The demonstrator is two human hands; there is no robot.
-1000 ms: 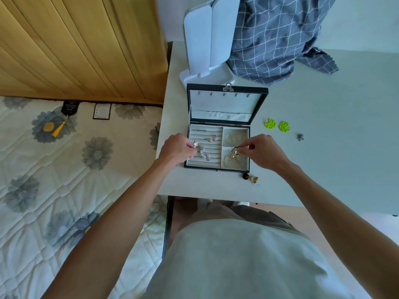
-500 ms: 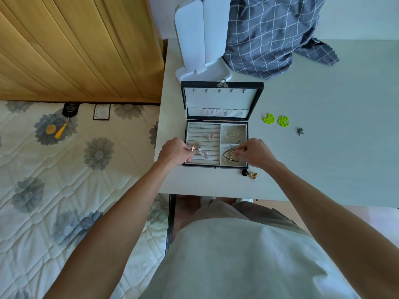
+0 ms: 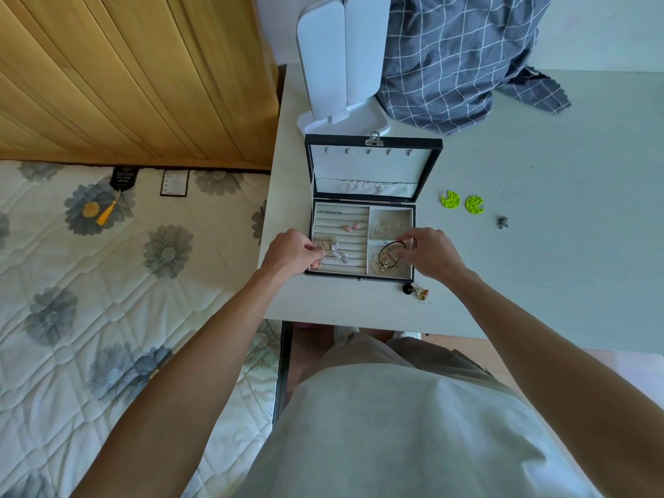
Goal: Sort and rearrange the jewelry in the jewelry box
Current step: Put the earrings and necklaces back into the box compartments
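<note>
Two hands at the open jewelry box [image 3: 373, 142] on the table [image 3: 539, 267]: your left hand [image 3: 291, 251] pinches a small gold piece [image 3: 324, 245] over the ring rolls; your right hand [image 3: 429, 253] pinches a dark bracelet [image 3: 390, 255] in the near-right compartment

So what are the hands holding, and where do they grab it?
The right hand pinches the dark bracelet at its top edge. The left hand pinches a small gold piece by its edge.
</note>
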